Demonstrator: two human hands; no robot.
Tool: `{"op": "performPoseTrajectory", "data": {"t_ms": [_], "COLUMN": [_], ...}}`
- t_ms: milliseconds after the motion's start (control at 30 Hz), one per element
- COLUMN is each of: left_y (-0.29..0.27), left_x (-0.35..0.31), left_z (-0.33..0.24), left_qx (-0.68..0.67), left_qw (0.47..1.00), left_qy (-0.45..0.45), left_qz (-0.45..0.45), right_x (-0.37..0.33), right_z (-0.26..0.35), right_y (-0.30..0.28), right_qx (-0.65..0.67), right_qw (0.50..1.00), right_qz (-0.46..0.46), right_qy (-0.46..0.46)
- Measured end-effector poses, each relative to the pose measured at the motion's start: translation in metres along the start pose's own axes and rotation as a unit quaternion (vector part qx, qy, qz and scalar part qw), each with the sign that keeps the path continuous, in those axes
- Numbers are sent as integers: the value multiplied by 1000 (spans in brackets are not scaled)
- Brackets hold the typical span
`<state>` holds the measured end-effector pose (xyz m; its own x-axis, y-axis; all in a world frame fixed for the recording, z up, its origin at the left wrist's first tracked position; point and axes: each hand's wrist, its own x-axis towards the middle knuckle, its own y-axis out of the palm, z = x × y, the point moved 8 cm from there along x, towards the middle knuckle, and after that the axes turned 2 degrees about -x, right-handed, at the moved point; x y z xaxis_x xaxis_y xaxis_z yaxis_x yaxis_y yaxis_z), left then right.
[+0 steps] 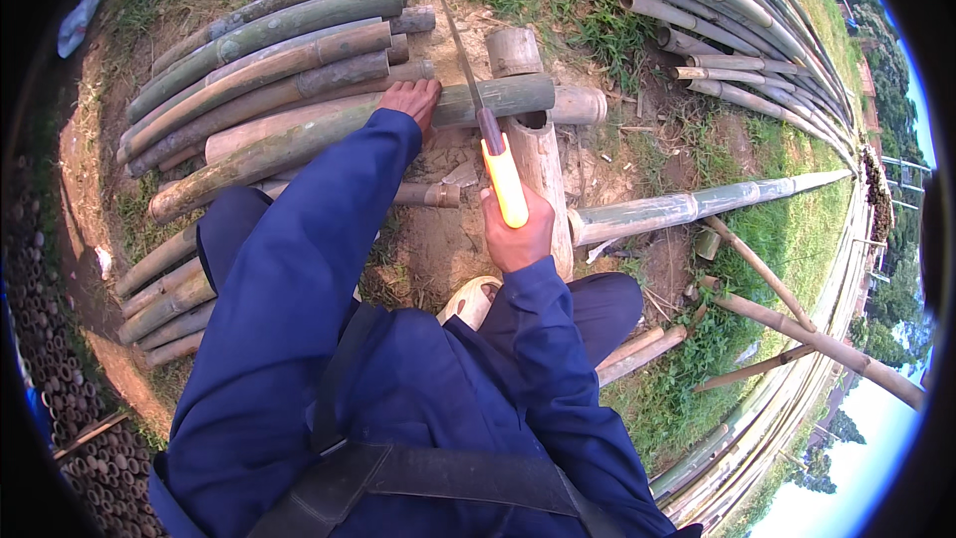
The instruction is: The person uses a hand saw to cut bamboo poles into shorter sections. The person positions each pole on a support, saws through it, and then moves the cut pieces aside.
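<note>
Yellow-handled metal handsaw [487, 127], gripped in my right hand [520, 231]. Thick green bamboo pole [518, 96], my left hand [415, 104] curled over it.

The saw handle [506, 184] is yellow, the jacket [423, 389] navy blue. At right, a green bamboo pole [737, 198] shows pale bands.

- Your handsaw [487, 130] has a yellow-orange grip, a dark brown section beyond it and a slim, tapering blade; it points away from you, tip leaning left
- Your bamboo pole [456, 107] is thick, round, mottled green and brown; it slants across in front of you, left end nearer; the handsaw crosses it near its right end; contact is unclear
</note>
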<state>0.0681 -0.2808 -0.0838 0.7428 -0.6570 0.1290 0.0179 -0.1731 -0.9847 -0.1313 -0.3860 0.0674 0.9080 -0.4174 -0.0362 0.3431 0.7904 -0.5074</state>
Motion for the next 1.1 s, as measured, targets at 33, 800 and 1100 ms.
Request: {"op": "performPoseTrajectory", "data": {"t_ms": [33,800,1100], "left_y": [-3,-15,-13], "left_x": [1,-22,-17], "left_z": [-2,-9,-8], "left_qx": [7,64,57], "left_qw": [1000,990,992], "left_qy": [3,-27,-34], "left_qz": [8,-121,-103], "right_x": [-3,-85,-113], "right_z": [-10,-5,-17], "right_y": [2,-28,-39], "right_qx": [11,-2,11], "right_qw": [1000,999,994], "right_qz": [4,14,42], "right_qy": [15,50,103]}}
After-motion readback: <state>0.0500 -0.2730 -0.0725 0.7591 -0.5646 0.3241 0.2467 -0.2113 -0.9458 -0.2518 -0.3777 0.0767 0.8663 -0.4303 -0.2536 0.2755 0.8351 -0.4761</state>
